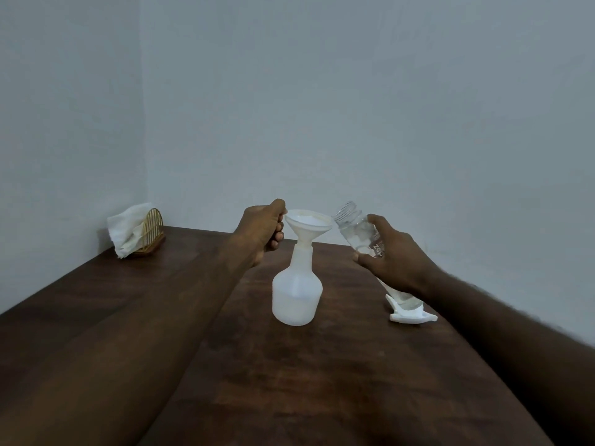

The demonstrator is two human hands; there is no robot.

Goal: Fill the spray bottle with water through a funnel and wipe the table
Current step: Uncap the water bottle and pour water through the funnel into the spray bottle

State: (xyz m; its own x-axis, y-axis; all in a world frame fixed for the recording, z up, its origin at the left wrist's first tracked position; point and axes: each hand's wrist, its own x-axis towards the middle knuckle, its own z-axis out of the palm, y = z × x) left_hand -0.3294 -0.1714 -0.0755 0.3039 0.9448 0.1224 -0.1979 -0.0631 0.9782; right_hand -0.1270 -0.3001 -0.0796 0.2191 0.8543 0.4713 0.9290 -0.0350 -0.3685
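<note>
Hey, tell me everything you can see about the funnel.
The funnel is white and plastic-looking, with a wide shallow cone and a short narrow stem. It stands roughly upright, its stem in the open neck of the translucent spray bottle on the wooden table. The left hand pinches its rim on the left side.

L grip (262,228) pinching, R grip (391,255) clasping

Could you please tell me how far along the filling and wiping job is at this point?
Done: the spray head lies off on the table, and the funnel sits in the spray bottle. In hand: the left hand steadies the funnel; the right hand tilts an uncapped water bottle beside it. Left: the pour, refitting the head, wiping.
</note>
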